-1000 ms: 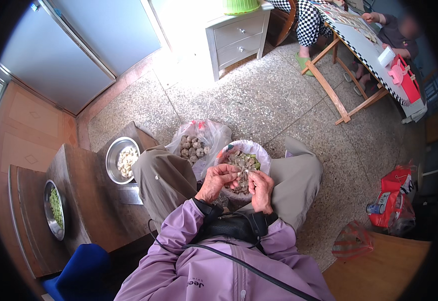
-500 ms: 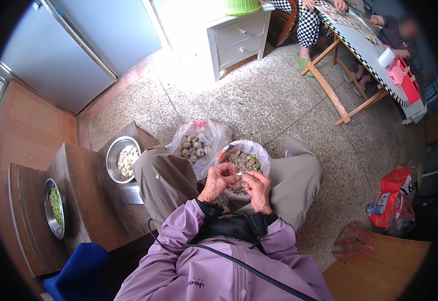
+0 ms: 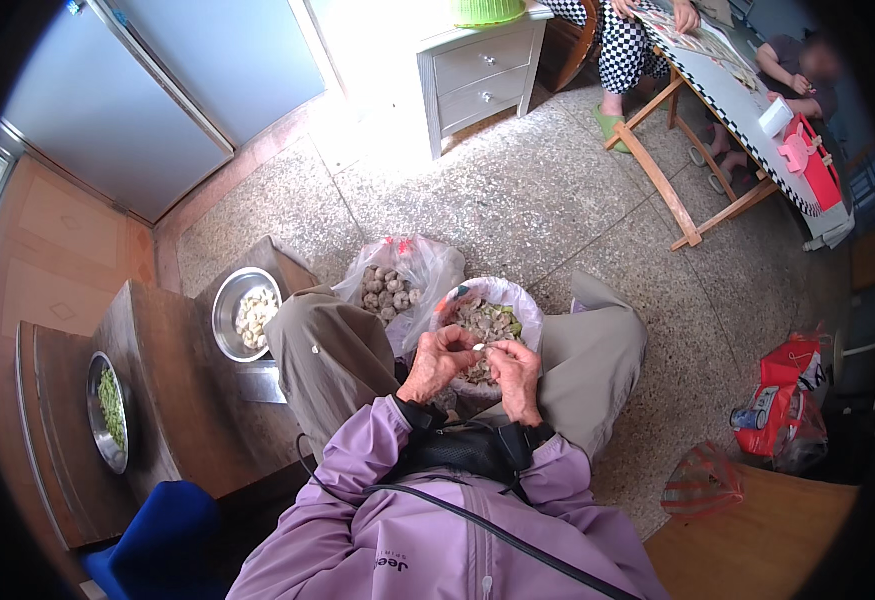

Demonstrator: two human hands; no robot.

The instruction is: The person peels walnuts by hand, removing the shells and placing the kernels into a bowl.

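Pinching a small pale piece (image 3: 477, 347) between the fingertips of both hands, you have your left hand (image 3: 439, 362) and right hand (image 3: 513, 372) closed on it just above the lap bag of peelings (image 3: 487, 318). Keep the work over that bag so scraps drop in, with the bag of whole brown pieces (image 3: 389, 290) and the steel bowl of peeled ones (image 3: 247, 312) near to your left

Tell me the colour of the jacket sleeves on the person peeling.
Light purple, a lilac shade; the head view shows the jacket sleeves best, above both hands.
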